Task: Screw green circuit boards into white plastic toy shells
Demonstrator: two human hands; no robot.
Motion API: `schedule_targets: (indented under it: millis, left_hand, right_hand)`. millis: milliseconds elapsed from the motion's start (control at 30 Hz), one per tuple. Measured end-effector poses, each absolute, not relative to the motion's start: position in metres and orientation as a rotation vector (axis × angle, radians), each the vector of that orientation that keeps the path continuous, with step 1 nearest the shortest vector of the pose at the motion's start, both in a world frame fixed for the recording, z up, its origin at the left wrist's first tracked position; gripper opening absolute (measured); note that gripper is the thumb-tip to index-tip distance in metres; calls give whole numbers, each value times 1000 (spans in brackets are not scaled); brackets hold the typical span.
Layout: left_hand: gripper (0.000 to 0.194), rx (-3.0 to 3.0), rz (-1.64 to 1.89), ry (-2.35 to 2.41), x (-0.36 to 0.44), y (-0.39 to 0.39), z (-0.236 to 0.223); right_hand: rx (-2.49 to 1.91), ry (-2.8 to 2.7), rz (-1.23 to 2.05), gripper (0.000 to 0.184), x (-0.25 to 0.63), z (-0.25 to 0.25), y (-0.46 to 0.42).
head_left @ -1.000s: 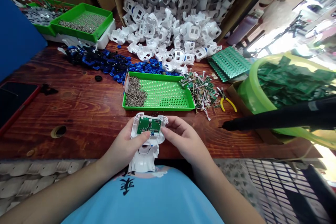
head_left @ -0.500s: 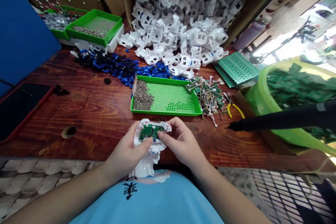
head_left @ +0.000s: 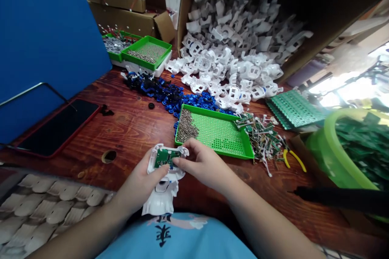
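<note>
Black Chinese-style characters (head_left: 163,234) on light blue shirt (head_left: 185,247), upper one partly hidden, wording not clearly legible

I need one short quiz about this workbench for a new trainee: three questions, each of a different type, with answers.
1. True or false: the pliers with yellow handles lie to the right of the nearest green perforated plastic tray.
2. The left hand is holding:
a) the black phone with a red edge
b) the white plastic shell
c) the lime-green plastic tub
3. Fill the gap: inside the shell sits a flat green ____.

Key: 1 true; 2 b; 3 circuit board.
</note>
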State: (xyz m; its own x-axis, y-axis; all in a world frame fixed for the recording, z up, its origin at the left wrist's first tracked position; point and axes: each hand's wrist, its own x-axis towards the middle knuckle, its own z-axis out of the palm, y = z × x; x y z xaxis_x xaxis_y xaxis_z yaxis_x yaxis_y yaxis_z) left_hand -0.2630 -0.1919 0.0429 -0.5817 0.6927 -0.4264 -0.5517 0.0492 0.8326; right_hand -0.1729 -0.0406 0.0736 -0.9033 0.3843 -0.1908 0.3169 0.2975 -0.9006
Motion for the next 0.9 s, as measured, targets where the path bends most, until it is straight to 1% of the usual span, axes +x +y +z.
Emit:
schedule_targets:
  millis: [67,100,133,233,333,433,533,633,767,900]
  left_hand:
    - [36,17,1728,1327,-271,-196,40]
    - [34,-47,1746,1292,-274,-197,38]
    - [33,-100,1761,1257,-277,-198,38]
    - [27,-189,1798,1140,-282,-201,36]
    - [27,-214,1829,1018,-284,-205,34]
    - [30,-213,1869,906,-287,-210,32]
    - [24,-188,1880,812,-289,-215,29]
    - [20,-164,1877,751,-289,-217,26]
    - [22,-118,1869,697,-285,-218,27]
    - [22,-57,1843,655,-279,-216,31]
  right_hand:
    - [-515,-2809,1236,22,-191,91,-32]
    - [-421,-2949,880,22,-204,101,-27]
    - [-370,-2999,628,21,-219,109,-23]
    - [-243,-3094,289,17,-275,120,-11]
    - [-98,-3217,17,12,-327,111,-4]
    - [-55,-3276,-203,21,-358,92,3]
    - [-78,-3286,-326,25,-369,78,8]
    - [-95,-3261,-342,26,-369,75,8]
    - [-77,-3145,-228,17,-348,95,-2]
    - [-50,-2973,12,17,-281,124,-21]
